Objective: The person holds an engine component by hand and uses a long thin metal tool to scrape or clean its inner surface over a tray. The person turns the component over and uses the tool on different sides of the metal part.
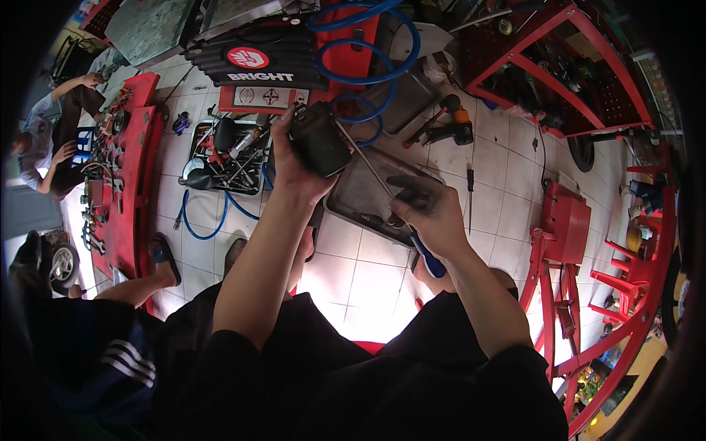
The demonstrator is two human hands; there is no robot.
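Observation:
My left hand (298, 167) is raised in front of me, its fingers wrapped round a black, box-like part (321, 141) with rounded edges. What kind of part it is I cannot make out. In my right hand (435, 214) is a long screwdriver (372, 167), gripped low on its shaft, with the blue handle sticking out below my palm. Its shaft slants up and left to the right side of the black part; whether the tip touches it I cannot tell. The fingers of my right hand look dark and smudged. Below both hands lies a shallow grey tray (353, 200) on the floor.
A tray of tools (259, 189) and a blue air hose (213, 234) lie to the left. Beyond them is a red bench (151, 184) with a seated person (44, 143). An orange-and-black power tool (457, 131) and a second screwdriver (471, 192) lie right.

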